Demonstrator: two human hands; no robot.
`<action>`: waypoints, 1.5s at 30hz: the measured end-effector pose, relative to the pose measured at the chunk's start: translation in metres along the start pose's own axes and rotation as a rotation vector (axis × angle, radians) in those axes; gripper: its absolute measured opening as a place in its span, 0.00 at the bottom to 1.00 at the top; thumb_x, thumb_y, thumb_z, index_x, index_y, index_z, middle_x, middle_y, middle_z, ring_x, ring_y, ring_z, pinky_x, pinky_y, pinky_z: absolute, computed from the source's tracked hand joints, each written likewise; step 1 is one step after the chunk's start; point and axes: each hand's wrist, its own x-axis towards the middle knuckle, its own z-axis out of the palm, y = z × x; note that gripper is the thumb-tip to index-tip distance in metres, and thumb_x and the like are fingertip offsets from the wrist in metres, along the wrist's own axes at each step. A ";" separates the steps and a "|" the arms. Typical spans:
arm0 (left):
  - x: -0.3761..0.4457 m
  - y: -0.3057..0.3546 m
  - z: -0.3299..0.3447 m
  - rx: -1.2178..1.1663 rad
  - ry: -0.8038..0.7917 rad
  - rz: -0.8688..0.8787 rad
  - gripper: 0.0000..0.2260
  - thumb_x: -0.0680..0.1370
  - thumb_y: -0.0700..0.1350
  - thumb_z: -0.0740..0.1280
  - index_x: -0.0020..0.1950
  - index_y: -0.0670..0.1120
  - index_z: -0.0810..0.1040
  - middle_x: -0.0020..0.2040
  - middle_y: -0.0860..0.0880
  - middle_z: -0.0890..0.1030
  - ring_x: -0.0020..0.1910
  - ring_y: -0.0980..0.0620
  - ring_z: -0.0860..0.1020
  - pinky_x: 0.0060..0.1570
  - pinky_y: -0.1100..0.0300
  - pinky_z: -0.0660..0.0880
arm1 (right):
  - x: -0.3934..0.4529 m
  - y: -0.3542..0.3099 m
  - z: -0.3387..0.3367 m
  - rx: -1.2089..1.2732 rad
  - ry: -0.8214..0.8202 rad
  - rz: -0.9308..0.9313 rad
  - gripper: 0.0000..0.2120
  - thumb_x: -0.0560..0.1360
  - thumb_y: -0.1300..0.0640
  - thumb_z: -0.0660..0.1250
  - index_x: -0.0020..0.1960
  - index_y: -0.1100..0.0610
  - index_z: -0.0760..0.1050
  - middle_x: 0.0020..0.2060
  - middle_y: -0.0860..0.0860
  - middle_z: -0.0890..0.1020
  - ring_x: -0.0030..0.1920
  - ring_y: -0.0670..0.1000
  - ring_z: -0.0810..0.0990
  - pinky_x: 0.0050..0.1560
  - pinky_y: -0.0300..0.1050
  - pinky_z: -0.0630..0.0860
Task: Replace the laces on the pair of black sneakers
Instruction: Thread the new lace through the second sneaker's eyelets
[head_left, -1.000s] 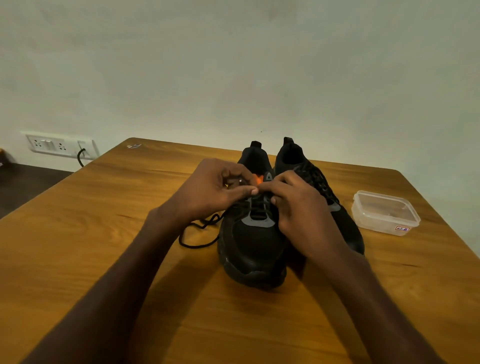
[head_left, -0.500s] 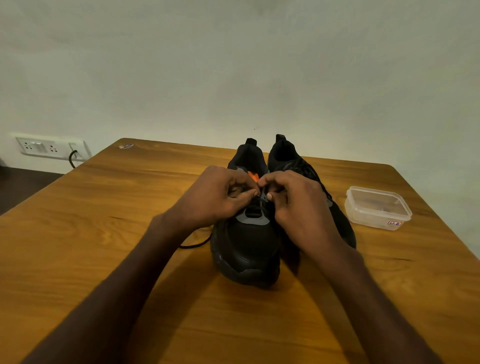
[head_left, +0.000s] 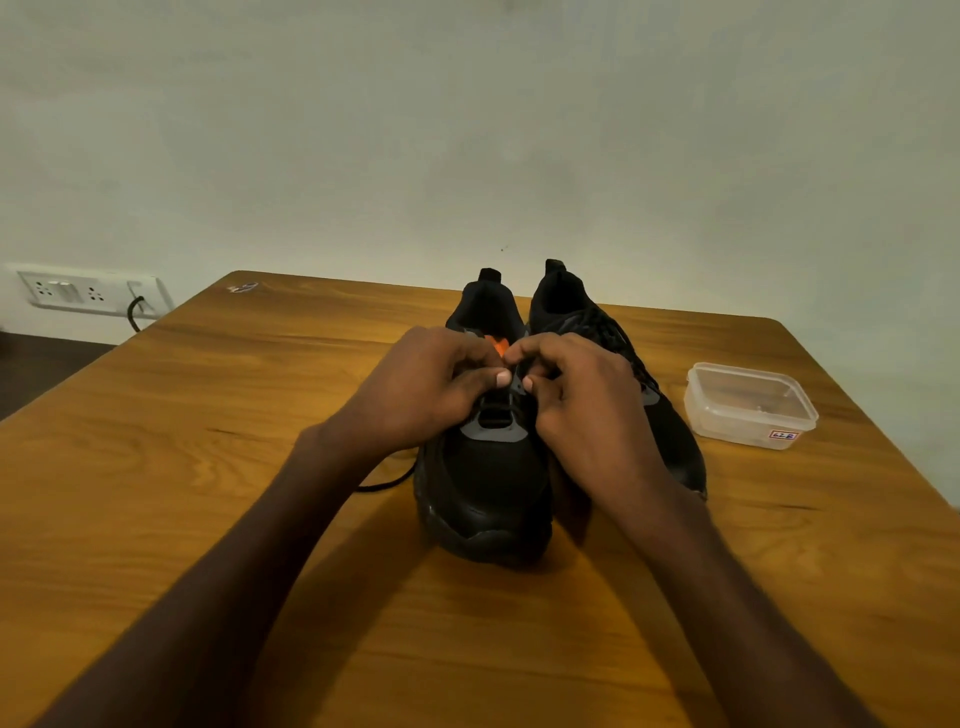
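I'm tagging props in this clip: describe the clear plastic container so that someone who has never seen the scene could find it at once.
Start at the wooden table against the pale wall. Two black sneakers stand side by side at its middle, and the plastic container sits apart from them, nearer the table's right edge. It is the only see-through thing there: a lidded rectangular box with a small white label on its front.

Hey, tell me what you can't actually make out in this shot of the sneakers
Head view only:
- Eyelets and lace ends of the near sneaker: hidden by the left hand and right hand.
- Loose lace: mostly behind the left forearm.
- Container label: too small to read.
- Far sneaker: half-covered by the right hand.
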 end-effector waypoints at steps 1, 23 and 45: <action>0.000 -0.001 -0.002 -0.046 -0.036 -0.006 0.06 0.82 0.45 0.70 0.53 0.47 0.87 0.38 0.54 0.83 0.35 0.58 0.79 0.37 0.59 0.73 | -0.001 0.000 0.000 -0.001 0.006 0.003 0.15 0.79 0.64 0.69 0.61 0.48 0.82 0.51 0.46 0.81 0.49 0.43 0.79 0.52 0.43 0.81; 0.000 0.007 0.005 0.106 -0.003 -0.012 0.03 0.81 0.47 0.71 0.48 0.53 0.84 0.36 0.56 0.81 0.31 0.57 0.76 0.34 0.60 0.69 | -0.002 -0.003 -0.001 -0.012 0.005 -0.005 0.17 0.79 0.66 0.69 0.62 0.48 0.81 0.52 0.46 0.80 0.50 0.42 0.78 0.52 0.43 0.79; -0.001 -0.015 -0.005 0.137 0.161 0.062 0.15 0.78 0.63 0.67 0.54 0.55 0.85 0.49 0.56 0.75 0.51 0.55 0.74 0.45 0.57 0.72 | 0.000 -0.005 -0.014 0.001 -0.114 0.105 0.02 0.79 0.52 0.72 0.49 0.47 0.83 0.46 0.40 0.82 0.46 0.39 0.80 0.47 0.32 0.75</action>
